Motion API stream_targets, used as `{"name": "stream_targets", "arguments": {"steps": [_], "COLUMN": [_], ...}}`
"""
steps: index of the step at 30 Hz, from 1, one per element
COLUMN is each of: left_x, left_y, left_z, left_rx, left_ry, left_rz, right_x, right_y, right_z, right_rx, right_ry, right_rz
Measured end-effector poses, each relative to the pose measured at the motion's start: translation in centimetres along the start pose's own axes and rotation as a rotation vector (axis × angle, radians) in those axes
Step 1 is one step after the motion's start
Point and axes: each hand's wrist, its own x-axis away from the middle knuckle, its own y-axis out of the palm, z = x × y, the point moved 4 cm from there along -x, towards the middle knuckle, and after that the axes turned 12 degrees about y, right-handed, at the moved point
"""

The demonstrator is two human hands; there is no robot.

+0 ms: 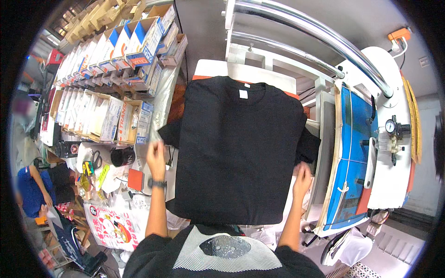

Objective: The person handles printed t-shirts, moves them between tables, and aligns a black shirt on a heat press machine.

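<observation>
A black T-shirt [236,153] lies spread flat over a white-and-orange platen [218,68], its collar at the far end. Inside the neck show a small tag and a white square label [243,94]. Both short sleeves stick out at the sides. My left hand [156,160] hovers by the left sleeve [169,132], its fingertips smeared by motion. My right hand [302,180] is just below the right sleeve [308,147], its fingers curled and blurred. Whether either hand grips cloth I cannot make out.
White machine frame with steel rails [287,46] stands behind the platen. At right are a blue panel [347,153] and a pressure gauge [390,125]. Cardboard boxes [134,118] fill the left shelves; scissors [96,160] lie below them. Another person in blue [34,190] works far left.
</observation>
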Motion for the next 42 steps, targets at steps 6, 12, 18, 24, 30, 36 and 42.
{"name": "stream_targets", "arguments": {"steps": [6, 12, 18, 24, 30, 36, 42], "left_x": [19.4, 22.4, 21.7, 28.6, 35.5, 40.6, 31.8], "left_y": [-5.4, -12.7, -20.2, -23.1, -24.4, -26.5, -19.9], "left_z": [-5.4, -10.0, -0.8, -2.8, -2.6, -6.0, 1.6], "left_rx": [0.672, 0.380, 0.381, 0.325, 0.099, -0.409, -0.383], "left_ry": [-0.990, -0.497, -0.149, -0.184, -0.097, -0.180, 0.192], "left_rz": [-0.399, -0.201, 0.124, 0.204, 0.326, 0.255, 0.115], "right_x": [15.2, 17.6, 22.7, 29.0, 31.2, 32.6, 28.1], "right_y": [-5.2, -8.0, -14.2, -18.5, -20.5, -20.1, -15.4], "right_z": [14.1, 18.4, 13.3, 17.8, 23.6, 32.9, 14.9], "right_rx": [0.001, -0.590, -0.762, -0.689, -0.750, 0.021, 0.144], "right_ry": [0.673, 0.551, 0.358, 0.345, 0.384, 0.382, -0.185], "right_rz": [-0.378, -0.410, -0.310, -0.166, -0.136, -0.020, 0.057]}}
